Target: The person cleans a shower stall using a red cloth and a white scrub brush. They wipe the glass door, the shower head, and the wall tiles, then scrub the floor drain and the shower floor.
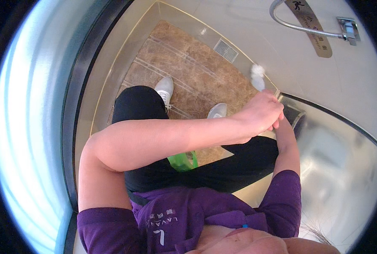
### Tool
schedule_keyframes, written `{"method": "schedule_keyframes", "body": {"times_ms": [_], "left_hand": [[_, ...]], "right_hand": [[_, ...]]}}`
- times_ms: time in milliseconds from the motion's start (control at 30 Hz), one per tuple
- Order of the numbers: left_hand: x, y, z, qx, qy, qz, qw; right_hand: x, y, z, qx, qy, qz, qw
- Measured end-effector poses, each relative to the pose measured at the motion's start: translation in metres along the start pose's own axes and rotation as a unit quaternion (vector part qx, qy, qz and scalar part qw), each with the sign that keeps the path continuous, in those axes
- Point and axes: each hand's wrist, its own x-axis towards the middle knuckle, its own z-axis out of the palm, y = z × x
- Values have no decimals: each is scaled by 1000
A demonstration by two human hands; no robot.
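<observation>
My left hand [264, 111] reaches across to the right with its fingers curled. From its far side juts a white brush-like tool [257, 79] with a blurred, fluffy end beside the low wall edging. No handle shows, as the fist covers that part. My right forearm [287, 136] rises to meet the left fist. Behind that fist my right hand is mostly hidden, so its grip cannot be made out. Below my left forearm, a green see-through item [184, 161], perhaps a bag or container, shows between my bent legs.
Brown stone-look flooring [188, 66] lies under my shoes. A slotted drain grille [226, 50] sits at the wall's foot. A metal shower hose [302, 30] and a slip-warning sign [322, 47] are on the wall. A black-framed glass panel [35, 127] stands left, a shiny panel [331, 165] right.
</observation>
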Motion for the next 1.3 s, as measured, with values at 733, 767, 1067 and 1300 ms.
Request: {"method": "schedule_keyframes", "body": {"times_ms": [733, 767, 1067, 1300], "left_hand": [[-26, 36, -13, -6, 26, 77, 997], [-30, 41, -14, -17, 26, 82, 996], [-43, 70, -38, -129, 152, 161, 967], [-33, 77, -57, -151, 206, 189, 948]], "right_hand": [[-59, -196, 88, -141, -64, -209, 966], [-46, -188, 94, -171, -50, -223, 958], [-71, -337, 179, -351, 17, -422, 836], [-124, -416, 223, -417, 48, -427, 801]]}}
